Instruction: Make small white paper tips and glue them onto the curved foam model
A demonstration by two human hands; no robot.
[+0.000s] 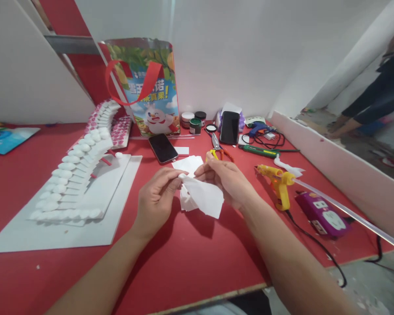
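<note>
I'm seeing the sheet [207, 199] at the centre of the frame, its white free end flaring down and to the right. The left hand [157, 197] is pinching its upper left corner between thumb and fingers. The right hand [231, 181] is curling in from the other side, fingertips bunching near the sheet's upper edge; I cannot tell whether they are gripping it. Beneath and behind, white papers [187, 162] are lying on the red counter [170, 267].

Just above the hands, a phone [163, 148] is lying flat, and pliers [215, 142] are resting behind the right hand. Farther up, jars [195, 126] are standing between a bag [159, 111] with red handles and a second phone [229, 127], which is leaning upright.

At centre left, a white curved model [68, 175] with rows of rounded tips is sitting on a board [116, 223]. At centre right, a yellow glue gun [282, 183] is lying with a long clear stick [347, 213] running from its rear toward the frame's right edge. Below the stick, a purple box [324, 214] is resting. At upper right, beyond the counter's raised edge, another person [377, 92] is partly showing.
</note>
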